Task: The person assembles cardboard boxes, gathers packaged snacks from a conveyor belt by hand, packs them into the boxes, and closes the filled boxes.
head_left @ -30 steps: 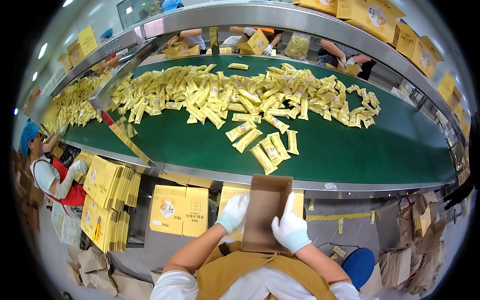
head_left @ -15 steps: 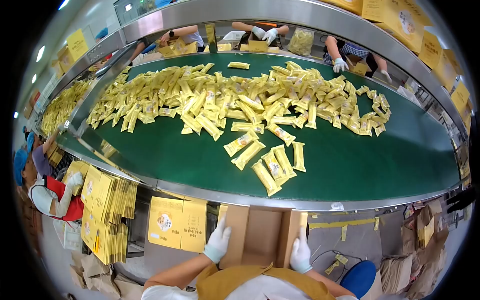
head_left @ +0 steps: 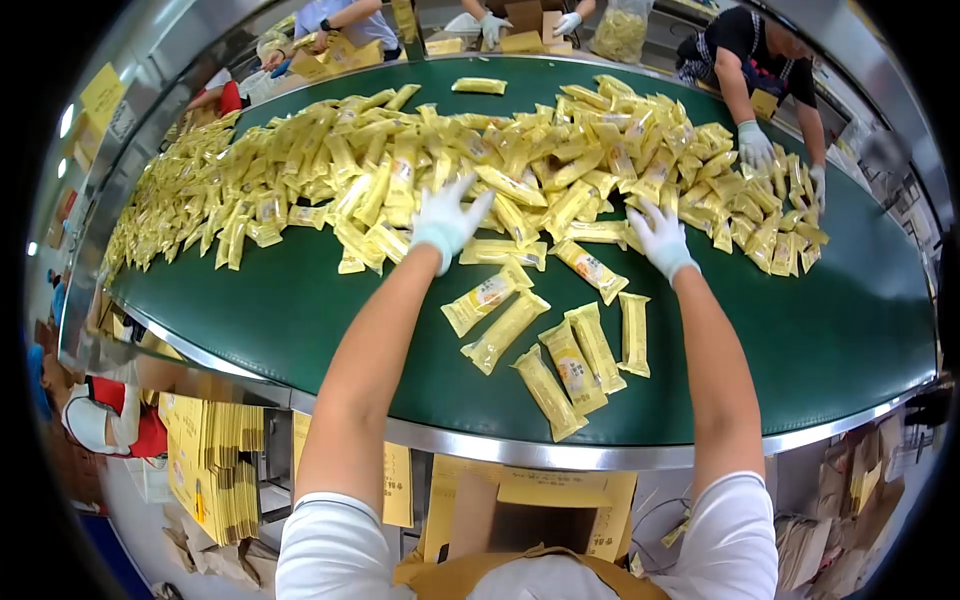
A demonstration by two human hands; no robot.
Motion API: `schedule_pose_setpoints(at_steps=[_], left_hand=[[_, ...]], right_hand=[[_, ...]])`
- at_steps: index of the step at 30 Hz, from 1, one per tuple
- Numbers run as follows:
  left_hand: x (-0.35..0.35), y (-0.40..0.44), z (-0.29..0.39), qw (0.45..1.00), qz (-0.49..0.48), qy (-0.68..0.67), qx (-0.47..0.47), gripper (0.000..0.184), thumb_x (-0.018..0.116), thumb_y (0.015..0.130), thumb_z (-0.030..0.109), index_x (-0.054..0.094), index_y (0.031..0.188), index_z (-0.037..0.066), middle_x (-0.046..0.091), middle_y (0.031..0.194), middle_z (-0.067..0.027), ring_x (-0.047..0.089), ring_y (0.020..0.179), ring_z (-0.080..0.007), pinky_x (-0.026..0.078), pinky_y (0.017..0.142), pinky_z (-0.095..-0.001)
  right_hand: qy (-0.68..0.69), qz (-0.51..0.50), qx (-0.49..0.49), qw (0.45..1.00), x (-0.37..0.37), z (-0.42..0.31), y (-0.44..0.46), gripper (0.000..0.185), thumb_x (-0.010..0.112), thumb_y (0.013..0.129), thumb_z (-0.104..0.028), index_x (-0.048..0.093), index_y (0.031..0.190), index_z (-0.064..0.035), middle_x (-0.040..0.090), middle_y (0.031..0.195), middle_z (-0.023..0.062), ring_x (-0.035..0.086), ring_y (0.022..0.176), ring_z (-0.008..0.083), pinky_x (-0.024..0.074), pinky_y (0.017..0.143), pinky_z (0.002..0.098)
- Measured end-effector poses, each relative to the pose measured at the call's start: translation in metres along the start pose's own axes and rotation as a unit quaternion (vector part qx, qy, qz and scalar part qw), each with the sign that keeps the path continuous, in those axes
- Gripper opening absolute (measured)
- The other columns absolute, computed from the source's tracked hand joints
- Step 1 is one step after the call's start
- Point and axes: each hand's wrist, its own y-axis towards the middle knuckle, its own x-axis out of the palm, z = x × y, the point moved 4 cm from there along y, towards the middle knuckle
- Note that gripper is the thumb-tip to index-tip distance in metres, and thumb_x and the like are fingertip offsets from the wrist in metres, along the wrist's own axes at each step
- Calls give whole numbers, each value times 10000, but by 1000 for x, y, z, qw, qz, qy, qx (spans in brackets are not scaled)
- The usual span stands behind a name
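Yellow wrapped packets (head_left: 330, 150) lie heaped along a green belt (head_left: 480, 400). My left hand (head_left: 447, 222), in a white glove, has its fingers spread over the near edge of the heap. To its right my right hand (head_left: 662, 238), also gloved, reaches the same edge with fingers apart. Neither hand visibly grips a packet. Several loose packets (head_left: 568, 366) lie on the belt between my forearms. Below the belt's near rim, an open cardboard box (head_left: 545, 520) stands in front of my body.
Across the belt, a co-worker (head_left: 765, 80) reaches gloved hands into the right end of the heap; others stand further left. Folded yellow cartons (head_left: 215, 470) are stacked at the lower left. A metal rim (head_left: 540, 457) edges the belt.
Both my hands have left the box and reached forward over the belt to the heap. The box now stands below the rim. The co-worker at the right has leaned in over the packets.
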Motion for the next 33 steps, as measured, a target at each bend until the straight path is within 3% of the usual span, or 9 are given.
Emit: schedule_pose_setpoints(at_steps=[2, 4, 10, 11, 20, 24, 26, 28, 33], left_hand=[[16, 21, 17, 995, -57, 75, -35, 842, 499, 820, 799, 457, 1507, 314, 392, 1589, -77, 176, 1494, -480, 242, 1152, -670], [20, 9, 48, 986, -60, 133, -74, 896, 551, 754, 834, 485, 1491, 328, 358, 1608, -86, 100, 1519, -467, 227, 1160, -673], [52, -39, 40, 989, -6, 114, 91, 661, 583, 831, 694, 661, 1280, 215, 549, 1419, -179, 457, 1351, -386, 199, 1194, -540], [51, -51, 42, 990, -20, 115, 83, 673, 610, 808, 687, 649, 1306, 235, 516, 1454, -157, 380, 1369, -435, 254, 1171, -557], [13, -136, 42, 975, -114, 163, 95, 549, 594, 879, 608, 595, 1356, 337, 397, 1575, -121, 254, 1441, -534, 250, 1140, -661], [-16, -183, 23, 988, -17, 130, 83, 539, 572, 951, 476, 516, 1458, 301, 384, 1575, -152, 275, 1439, -513, 237, 1150, -634], [-38, -214, 19, 985, 56, 45, 159, 598, 678, 904, 362, 526, 1434, 132, 514, 1439, -170, 429, 1348, -426, 325, 1128, -505], [-37, -239, 12, 980, 13, 21, 198, 612, 721, 865, 344, 543, 1399, 101, 563, 1369, -145, 481, 1306, -376, 341, 1120, -480], [-22, -254, 3, 980, -58, 103, 162, 594, 763, 836, 304, 575, 1358, 94, 610, 1198, -125, 562, 1143, -341, 439, 1001, -453]], right_hand=[[-31, -38, 101, 994, 9, -11, 22, 671, 408, 899, -757, 563, 1413, -355, 391, 1569, 124, 129, 1527, 398, 120, 1184, 669], [-87, -120, 178, 973, -3, -55, 0, 745, 458, 831, -814, 592, 1399, -350, 330, 1602, 97, 67, 1470, 584, 159, 1160, 703], [-83, -81, 73, 991, 16, -75, -38, 711, 567, 803, -755, 654, 1325, -280, 318, 1603, 93, 139, 1431, 610, 202, 1122, 725], [-79, -56, 47, 994, 17, -81, -49, 703, 595, 783, -744, 673, 1293, -266, 318, 1605, 97, 165, 1413, 614, 216, 1109, 727], [-88, -60, -55, 993, -1, -84, -148, 625, 553, 897, -619, 557, 1414, -267, 355, 1586, 111, 294, 1361, 599, 272, 1094, 708], [-36, 57, -76, 995, -45, -75, -196, 665, 632, 892, -520, 502, 1450, -181, 426, 1520, 166, 394, 1336, 508, 378, 1073, 581], [-15, 85, 7, 996, -75, -70, -226, 695, 705, 858, -449, 511, 1415, -81, 533, 1393, 196, 510, 1237, 428, 440, 1018, 476], [-94, 73, 111, 987, -75, -57, -264, 764, 770, 778, -464, 529, 1359, -29, 596, 1144, 187, 574, 1036, 379, 486, 919, 475], [-52, 35, 124, 990, -48, -54, -305, 627, 794, 777, -330, 577, 1269, -8, 597, 1087, 207, 587, 1004, 394, 506, 857, 469]])
